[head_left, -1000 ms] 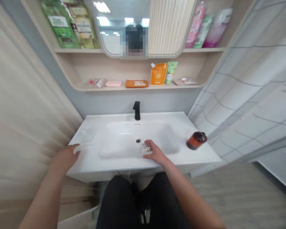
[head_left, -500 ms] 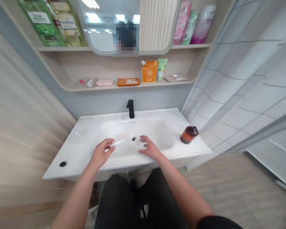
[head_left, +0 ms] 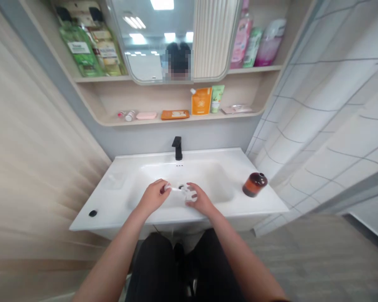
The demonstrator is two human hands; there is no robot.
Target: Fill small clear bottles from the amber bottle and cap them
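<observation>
My left hand (head_left: 154,197) is closed on a slim white stick (head_left: 176,190) over the sink basin (head_left: 219,180). The stick points right, and its far end reaches the small clear container (head_left: 190,195) in my right hand (head_left: 202,201). My right fingers curve around the container's right side. Whether the stick is inside the container or in front of it, I cannot tell. Behind both hands is the dark drain (head_left: 181,187).
A black faucet (head_left: 177,147) stands at the back of the basin. An amber bottle (head_left: 254,184) is on the right counter, a small black piece (head_left: 93,213) on the left. Near it lies a clear tray (head_left: 115,180). Above, a shelf (head_left: 208,116) holds an orange pouch (head_left: 201,101).
My left hand has moved right, bringing the white stick up to the clear container. My right hand stays around the container. The camera view has shifted slightly.
</observation>
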